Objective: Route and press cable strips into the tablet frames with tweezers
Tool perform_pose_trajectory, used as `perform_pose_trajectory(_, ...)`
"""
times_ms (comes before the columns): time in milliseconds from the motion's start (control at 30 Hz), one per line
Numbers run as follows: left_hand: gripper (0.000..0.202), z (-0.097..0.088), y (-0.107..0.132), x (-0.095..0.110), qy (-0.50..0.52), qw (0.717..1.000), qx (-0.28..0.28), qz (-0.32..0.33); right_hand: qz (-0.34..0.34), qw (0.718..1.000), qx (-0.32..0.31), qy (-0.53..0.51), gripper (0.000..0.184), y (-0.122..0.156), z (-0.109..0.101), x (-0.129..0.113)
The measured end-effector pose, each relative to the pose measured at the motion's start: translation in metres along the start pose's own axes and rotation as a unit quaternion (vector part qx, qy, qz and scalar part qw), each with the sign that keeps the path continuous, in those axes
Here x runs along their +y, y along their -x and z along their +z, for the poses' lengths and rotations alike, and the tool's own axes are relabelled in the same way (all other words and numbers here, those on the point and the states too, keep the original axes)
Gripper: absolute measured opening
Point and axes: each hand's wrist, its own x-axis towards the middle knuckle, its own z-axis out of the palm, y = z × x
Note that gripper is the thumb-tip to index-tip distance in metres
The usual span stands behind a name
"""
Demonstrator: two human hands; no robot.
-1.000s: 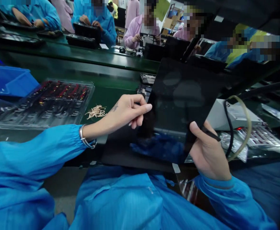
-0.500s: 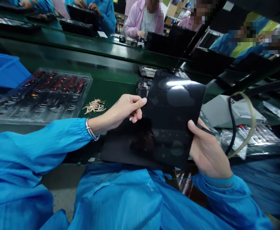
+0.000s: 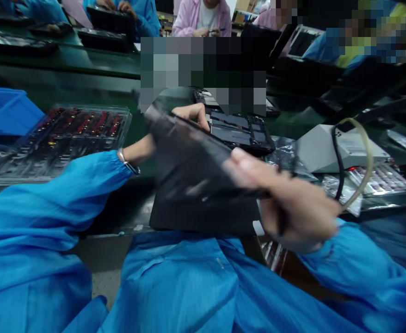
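A thin black screen panel, tablet-sized and blurred by motion, is held tilted over a black mat. My right hand grips its right edge, thumb on the near face; a narrow dark strip shows by the palm, too smeared to name. Behind the panel is my left hand, its bent fingers showing past the upper edge. The panel covers most of that hand, so I cannot tell whether it holds the panel. Just beyond, an opened tablet body lies with its inside parts facing up.
A clear tray of small parts and a blue bin sit at left. At right stand a grey box, a looped pale tube and bagged parts. Co-workers sit across the green bench, black devices before them.
The panel has turned from facing me to a steep tilt and shifted left. My left hand has passed behind it. My right hand has swung inward with it, uncovering more of the tablet body.
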Motion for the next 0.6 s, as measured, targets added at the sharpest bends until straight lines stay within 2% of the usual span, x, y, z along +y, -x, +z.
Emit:
perform_pose_trajectory(100, 0.031, -0.001, -0.004, -0.029, -0.002, 0.997, -0.070, 0.044, -0.112, 0.985, -0.115, 0.065, 0.041, 0.012, 0.012, 0.010)
perform_pose_trajectory(200, 0.047, -0.011, -0.005, -0.056, -0.017, 0.993, -0.115, 0.010, -0.218, 0.950, -0.148, 0.170, 0.064, 0.026, 0.014, 0.024)
perform_pose_trajectory(233, 0.048, -0.018, -0.004, -0.061, -0.050, 0.992, -0.114, 0.007, -0.241, 0.936, -0.153, 0.203, 0.071, 0.031, 0.013, 0.027)
perform_pose_trajectory(300, 0.037, -0.035, 0.004, -0.065, -0.180, 0.980, -0.083, 0.010, -0.264, 0.914, -0.166, 0.259, 0.077, 0.041, 0.009, 0.030)
perform_pose_trajectory(367, 0.022, -0.052, 0.016, -0.064, -0.335, 0.941, -0.055, -0.003, -0.261, 0.900, -0.180, 0.299, 0.070, 0.049, 0.008, 0.030)
perform_pose_trajectory(400, 0.023, -0.059, 0.023, -0.062, -0.389, 0.919, -0.056, -0.021, -0.257, 0.894, -0.188, 0.315, 0.063, 0.052, 0.008, 0.028)
perform_pose_trajectory(500, 0.041, -0.070, 0.048, -0.062, -0.443, 0.891, -0.079, -0.059, -0.247, 0.880, -0.210, 0.346, 0.040, 0.057, 0.012, 0.022)
perform_pose_trajectory(600, 0.057, -0.066, 0.069, -0.070, -0.460, 0.883, -0.088, -0.031, -0.239, 0.876, -0.225, 0.354, 0.032, 0.060, 0.020, 0.016)
